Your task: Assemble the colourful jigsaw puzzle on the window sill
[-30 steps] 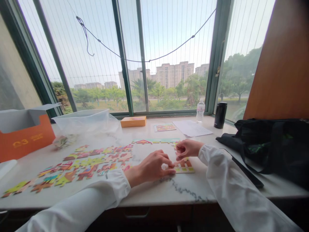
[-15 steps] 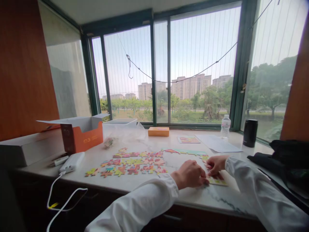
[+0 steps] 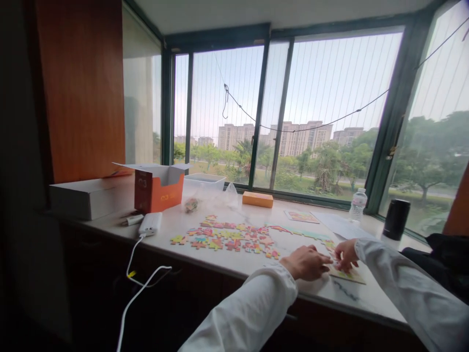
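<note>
My left hand [image 3: 309, 263] is over the near part of the table, palm down, its fingers stretched towards the right hand with nothing visible in them. Close beside it, my right hand [image 3: 346, 255] has its fingers bent down and drawn together on a small puzzle piece [image 3: 336, 264], partly hidden by the fingers. Under and around that hand lies the joined corner of a jigsaw puzzle [image 3: 351, 277]. Its joined top strip [image 3: 298, 232] runs leftward from there. Left of my hands, several loose puzzle pieces [image 3: 232, 243] are spread flat.
At the back left stand an orange box [image 3: 159, 193] and a clear plastic tub [image 3: 205, 182]. A white power adapter [image 3: 150, 224] has a cable hanging off the edge. Farther back are a small orange box [image 3: 257, 199], picture card [image 3: 302, 216], bottle [image 3: 358, 205] and black cylinder [image 3: 396, 219].
The view has turned left, so the scene sits farther right. My left hand's fingers have gone from bunched on the puzzle's edge to stretched out. My right hand stays at the puzzle.
</note>
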Motion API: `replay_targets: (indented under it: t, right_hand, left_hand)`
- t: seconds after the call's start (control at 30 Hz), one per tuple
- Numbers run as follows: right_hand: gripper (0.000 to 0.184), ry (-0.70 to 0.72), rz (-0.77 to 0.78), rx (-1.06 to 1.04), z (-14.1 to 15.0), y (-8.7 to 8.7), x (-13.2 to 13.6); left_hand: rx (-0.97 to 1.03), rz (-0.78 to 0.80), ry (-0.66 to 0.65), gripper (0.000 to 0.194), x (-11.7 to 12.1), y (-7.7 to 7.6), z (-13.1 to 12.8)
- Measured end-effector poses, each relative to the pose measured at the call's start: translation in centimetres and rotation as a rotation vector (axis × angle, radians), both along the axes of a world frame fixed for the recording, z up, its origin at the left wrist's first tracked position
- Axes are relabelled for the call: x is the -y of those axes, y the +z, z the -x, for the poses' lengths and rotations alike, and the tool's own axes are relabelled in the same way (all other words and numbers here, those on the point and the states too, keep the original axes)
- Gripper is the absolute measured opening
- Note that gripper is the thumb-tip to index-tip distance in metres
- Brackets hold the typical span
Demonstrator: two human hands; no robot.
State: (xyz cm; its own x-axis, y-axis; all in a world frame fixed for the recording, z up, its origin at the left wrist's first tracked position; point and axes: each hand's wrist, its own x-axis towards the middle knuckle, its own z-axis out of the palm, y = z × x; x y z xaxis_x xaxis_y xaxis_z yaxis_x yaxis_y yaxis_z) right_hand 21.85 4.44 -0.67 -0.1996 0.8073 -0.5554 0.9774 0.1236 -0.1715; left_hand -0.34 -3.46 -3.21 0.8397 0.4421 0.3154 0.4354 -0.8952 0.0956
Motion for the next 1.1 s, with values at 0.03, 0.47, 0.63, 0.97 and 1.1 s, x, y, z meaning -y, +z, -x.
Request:
replay_targets:
  t: [0.03,0.47,0.63,0.97,1.1]
  right_hand:
    - [0.036,0.015,-0.041,0.010,0.4,0.4,0.1]
    - [0.030,0.240,-0.676,0.056,15.0,5.8,2.5]
    - [0.029,0.290,-0.725,0.045,23.2,6.0,2.2]
    - [0.031,0.417,-0.782,-0.196,37.6,3.5,0.2]
    - [0.034,0.419,-0.742,-0.295,41.9,1.7,-1.0]
  left_hand:
    - [0.028,-0.015,0.033,0.029,-0.1,0.5,1.1]
    - [0.010,-0.062,0.992,0.029,-0.3,7.6,29.7]
    - [0.055,-0.155,1.030,0.027,0.5,6.8,34.9]
    - [0.033,0.046,1.154,0.039,-3.6,1.7,38.0]
    - [0.028,0.088,1.145,0.039,-4.4,1.3,38.3]
